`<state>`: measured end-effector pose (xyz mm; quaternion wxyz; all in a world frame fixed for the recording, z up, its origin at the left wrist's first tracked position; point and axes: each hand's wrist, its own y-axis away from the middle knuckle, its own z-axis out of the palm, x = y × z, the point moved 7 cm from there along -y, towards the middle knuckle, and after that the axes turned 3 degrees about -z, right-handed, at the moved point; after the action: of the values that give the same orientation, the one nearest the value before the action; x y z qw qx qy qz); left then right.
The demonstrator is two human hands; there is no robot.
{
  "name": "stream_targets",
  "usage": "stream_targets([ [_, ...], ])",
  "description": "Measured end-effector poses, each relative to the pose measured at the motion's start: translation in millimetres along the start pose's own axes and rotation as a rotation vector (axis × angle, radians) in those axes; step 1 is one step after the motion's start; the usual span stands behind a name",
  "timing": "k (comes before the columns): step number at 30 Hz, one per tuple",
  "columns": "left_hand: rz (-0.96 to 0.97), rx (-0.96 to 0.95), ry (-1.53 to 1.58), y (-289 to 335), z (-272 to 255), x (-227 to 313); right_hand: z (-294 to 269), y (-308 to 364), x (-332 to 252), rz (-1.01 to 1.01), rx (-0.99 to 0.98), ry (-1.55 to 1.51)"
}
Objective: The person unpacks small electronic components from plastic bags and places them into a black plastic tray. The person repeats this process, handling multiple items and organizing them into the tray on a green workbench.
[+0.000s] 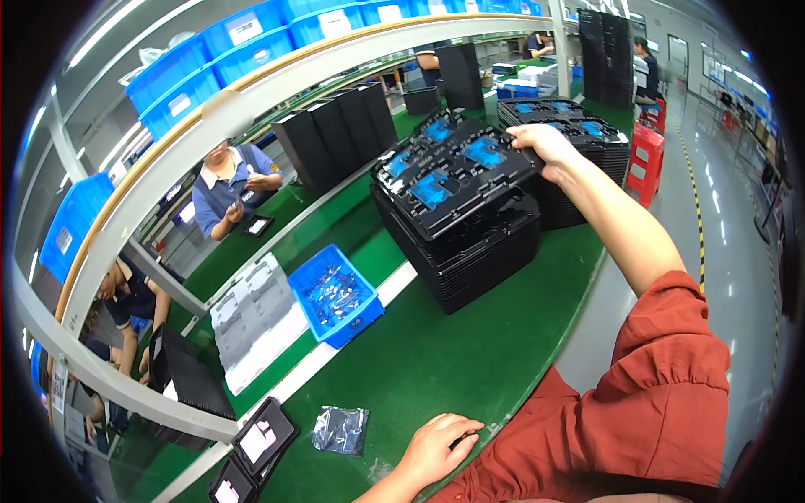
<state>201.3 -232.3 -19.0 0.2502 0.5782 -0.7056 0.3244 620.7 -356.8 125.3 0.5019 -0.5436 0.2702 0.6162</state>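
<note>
From the head view, the black tray [459,170] sits tipped over the near stack [478,270], its right side up. I can't tell if its far side touches. The right hand [549,151] pinches the tray's right edge, thumb and fingers clamped on it. The left hand [440,450] lies by the table's edge, fingers a bit curled and apart, with nothing in it.

The tray looks light, stiff and maybe slick. Its rim seems best to hold; the blue bits [430,190] could slide. Another stack [587,172] is close on the right. The widest green patch of table [453,360] lies between the near stack and the left hand.
</note>
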Motion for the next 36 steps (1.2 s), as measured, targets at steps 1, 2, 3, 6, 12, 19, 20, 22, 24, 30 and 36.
stream_targets([
  [1,0.000,-0.009,0.004,-1,1,1,-6,-2,-11,-0.029,0.018,-0.001],
  [2,-0.001,-0.017,0.006,-1,1,2,-18,-9,-19,-0.046,0.031,0.001],
  [3,-0.001,-0.024,0.012,-2,2,2,-36,-19,-24,-0.045,-0.006,-0.052],
  [6,-0.020,-0.023,0.035,-3,1,3,-81,-28,-50,-0.109,0.117,-0.048],
  [12,-0.032,-0.024,0.039,-6,2,1,-235,-64,-66,-0.226,0.314,-0.019],
  [19,-0.033,0.009,0.080,-6,-1,0,-302,-64,-88,-0.204,0.422,0.820],
  [20,-0.045,0.012,0.083,-5,-1,-1,-296,-64,-86,-0.214,0.426,0.964],
  [22,-0.044,0.012,0.090,-5,-1,-1,-298,-59,-75,-0.258,0.450,0.861],
  [24,-0.044,0.014,0.085,-5,-2,-1,-296,-55,-67,-0.238,0.461,0.754],
  [30,-0.062,0.022,0.054,-5,0,-1,-278,-68,-75,-0.286,0.335,1.131],
  [36,-0.053,0.082,-0.025,10,-10,21,-283,-64,-80,-0.319,0.260,1.571],
])
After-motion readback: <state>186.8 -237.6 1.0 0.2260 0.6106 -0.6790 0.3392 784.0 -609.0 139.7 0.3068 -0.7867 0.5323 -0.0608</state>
